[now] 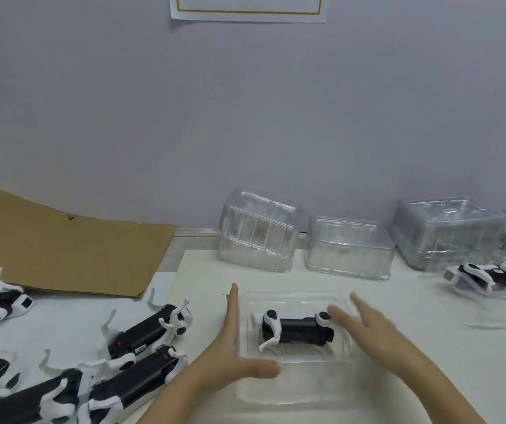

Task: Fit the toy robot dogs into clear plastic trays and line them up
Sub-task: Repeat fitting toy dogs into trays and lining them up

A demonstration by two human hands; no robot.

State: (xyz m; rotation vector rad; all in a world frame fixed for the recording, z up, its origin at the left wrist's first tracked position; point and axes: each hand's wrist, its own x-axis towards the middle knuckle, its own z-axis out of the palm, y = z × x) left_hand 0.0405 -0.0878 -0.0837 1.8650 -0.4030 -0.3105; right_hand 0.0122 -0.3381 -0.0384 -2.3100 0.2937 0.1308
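Grey wall behind, white bench in front, brown cardboard sheet lying at back left. Stacks of empty clear trays sit inverted along the wall, likely staged within reach as supply.

Current dog lies on its side inside the clear tray at bench centre, black body across the moulded pocket, white legs folded in. Left hand is spread flat, palm against the tray's left edge, thumb along the front rim; looks like it's bracing the tray. Right hand is spread too, fingers over the dog's right end, gripping nothing; motion-blurred, so contact unclear. Probably pressing the dog home or about to slide the tray.

Unpacked dogs are piled at left as the feed side. One trayed dog sits far right, apparently the start of the line.
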